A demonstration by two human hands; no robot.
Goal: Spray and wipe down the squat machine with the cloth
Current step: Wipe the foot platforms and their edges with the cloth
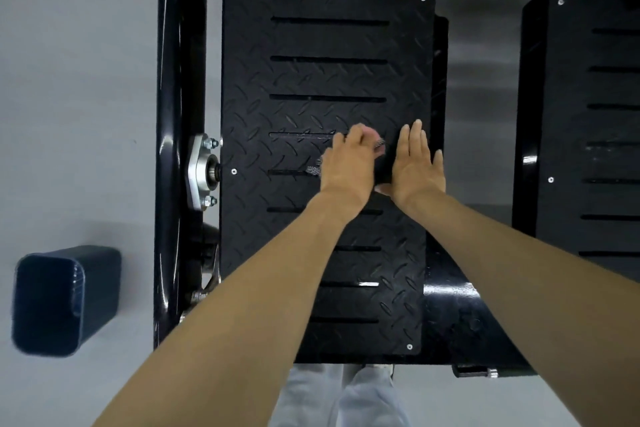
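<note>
Cloth point(313, 169), dark mesh, bunched under the left hand point(346, 165), on the squat machine's footplate point(329, 80) about mid-plate. Scraps of it poke out to the left of the knuckles and past the fingertips. Left fingers point(360, 136) are curled, clamped on the cloth. Right hand point(415, 168) is just beside it, flat on the plate, fingers point(414, 139) straight and close together, thumb out toward the left hand, holding nothing. Black frame tube point(169, 114) with a silver bearing bracket point(201, 172) well left of the fingers. Second footplate point(588, 149) well right. Dark bin point(65, 298) on the grey floor point(76, 80), far left. Light trousers point(346, 399) below.
</note>
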